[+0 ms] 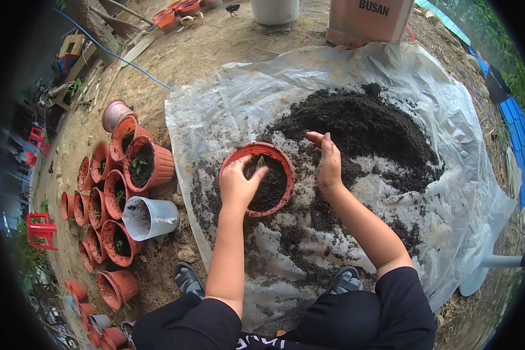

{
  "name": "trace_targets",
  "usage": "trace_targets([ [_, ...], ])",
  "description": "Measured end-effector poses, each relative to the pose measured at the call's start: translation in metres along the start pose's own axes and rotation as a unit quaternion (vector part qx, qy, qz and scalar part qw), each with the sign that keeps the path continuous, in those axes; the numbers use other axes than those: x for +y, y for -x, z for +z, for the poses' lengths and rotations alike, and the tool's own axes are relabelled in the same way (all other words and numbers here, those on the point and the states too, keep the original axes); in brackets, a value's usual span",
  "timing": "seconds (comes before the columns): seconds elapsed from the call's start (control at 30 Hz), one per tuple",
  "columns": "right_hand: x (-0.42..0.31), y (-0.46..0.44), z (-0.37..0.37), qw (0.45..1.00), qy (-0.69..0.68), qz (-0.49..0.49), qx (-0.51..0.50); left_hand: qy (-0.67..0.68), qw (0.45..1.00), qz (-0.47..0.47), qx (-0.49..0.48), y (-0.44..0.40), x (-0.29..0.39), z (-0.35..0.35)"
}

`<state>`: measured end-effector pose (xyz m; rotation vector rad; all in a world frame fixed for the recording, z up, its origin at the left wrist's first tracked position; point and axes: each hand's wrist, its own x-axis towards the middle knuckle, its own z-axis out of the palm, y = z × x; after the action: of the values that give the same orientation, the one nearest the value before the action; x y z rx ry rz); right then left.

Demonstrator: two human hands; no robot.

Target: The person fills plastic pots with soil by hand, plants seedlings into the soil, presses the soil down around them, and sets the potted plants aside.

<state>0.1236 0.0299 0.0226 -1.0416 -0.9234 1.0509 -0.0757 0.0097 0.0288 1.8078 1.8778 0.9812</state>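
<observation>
A round reddish pot [290, 185] stands on a clear plastic sheet [216, 93], with dark soil [269, 192] inside it. My left hand [239, 179] reaches over the pot's left rim, its thumb and fingers apart above the soil. Just right of the pot, my right hand [329, 163] is raised with the fingers extended and nothing in it. It is near the lower left edge of a large dark soil heap [361, 125] spread on the sheet.
Several reddish pots [157, 166], some with small seedlings, crowd the ground to the left beside a whitish pot [163, 219]. A large container [364, 20] and a white bucket [275, 10] stand beyond the sheet. A shovel-like tool [478, 274] lies at the right.
</observation>
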Motion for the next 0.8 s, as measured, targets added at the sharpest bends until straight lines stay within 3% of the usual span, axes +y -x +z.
trace_targets([
  [0.03,-0.003,0.001,-0.003,1.000,0.009,0.017,0.017,-0.109,0.992,0.060,-0.029,0.002,-0.001,0.001],
  [0.07,-0.001,0.000,-0.004,1.000,0.008,0.016,0.021,-0.124,0.989,0.073,-0.019,0.004,-0.004,0.008],
  [0.2,-0.003,0.000,-0.007,0.999,-0.029,0.008,0.027,-0.036,0.998,0.040,0.030,0.002,-0.008,0.014],
  [0.3,-0.006,0.002,-0.005,0.999,-0.021,0.018,0.024,0.211,0.971,-0.113,-0.029,-0.009,-0.016,0.004],
  [0.33,-0.006,0.001,-0.005,0.999,-0.018,0.020,0.027,0.295,0.945,-0.130,-0.056,-0.010,-0.008,-0.006],
  [0.37,-0.005,0.001,-0.004,0.999,-0.020,0.021,0.024,0.293,0.946,-0.131,-0.053,-0.011,0.002,-0.016],
  [0.43,-0.004,0.001,-0.003,0.999,-0.011,0.026,0.031,0.390,0.864,-0.293,-0.126,-0.010,0.022,-0.035],
  [0.5,-0.003,0.003,-0.002,0.999,0.004,0.038,0.033,0.297,0.918,-0.239,-0.108,-0.009,-0.006,-0.013],
  [0.57,0.003,0.003,-0.003,0.999,-0.012,0.012,0.029,0.119,0.988,-0.083,-0.054,-0.004,-0.021,-0.007],
  [0.67,0.002,0.004,-0.005,0.999,-0.026,0.022,0.030,0.184,0.968,-0.163,-0.044,-0.006,-0.002,-0.029],
  [0.7,0.002,0.003,-0.005,0.998,-0.038,0.032,0.038,0.017,0.990,-0.133,0.042,-0.008,0.006,-0.043],
  [0.73,0.005,0.002,-0.006,0.998,-0.047,0.033,0.036,-0.007,0.986,-0.124,0.107,-0.013,-0.005,-0.052],
  [0.77,0.006,0.001,-0.007,0.998,-0.048,0.033,0.034,-0.016,0.980,-0.142,0.137,-0.016,-0.014,-0.064],
  [0.8,0.007,0.001,-0.010,0.999,-0.033,0.024,0.033,-0.156,0.957,-0.198,0.141,-0.018,-0.012,-0.077],
])
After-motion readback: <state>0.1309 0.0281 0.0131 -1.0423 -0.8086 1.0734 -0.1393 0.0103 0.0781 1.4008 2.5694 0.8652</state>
